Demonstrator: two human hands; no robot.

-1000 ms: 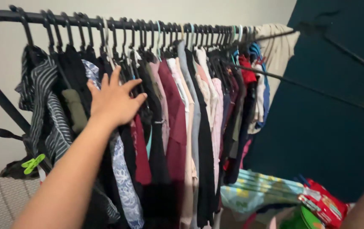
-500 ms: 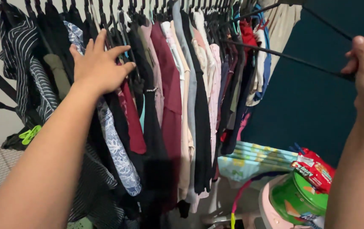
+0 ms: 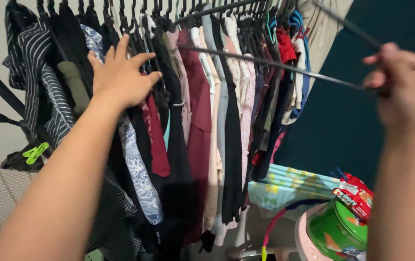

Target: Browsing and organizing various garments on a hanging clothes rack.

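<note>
Since half a second ago the black empty hanger (image 3: 275,63) has swung leftward, its far end now reaching across the maroon garment (image 3: 198,101) near the top of the row, while the left hand (image 3: 120,77) has scarcely shifted; the hanger runs from the right hand (image 3: 403,92) at the right edge up and left over the hung clothes (image 3: 226,121); the right hand is clenched round the hanger's near end, blurred, fingers curled over the thin bars; the left hand lies spread and flat against the dark garments, fingers splayed, gripping nothing, pressing them aside just beside a blue-and-white patterned garment (image 3: 137,174); low at the right a pink bin (image 3: 304,237) holds a green round tub (image 3: 335,227) with a red packet (image 3: 355,195) resting against it; a green clothes peg (image 3: 34,152) sits at the left
</note>
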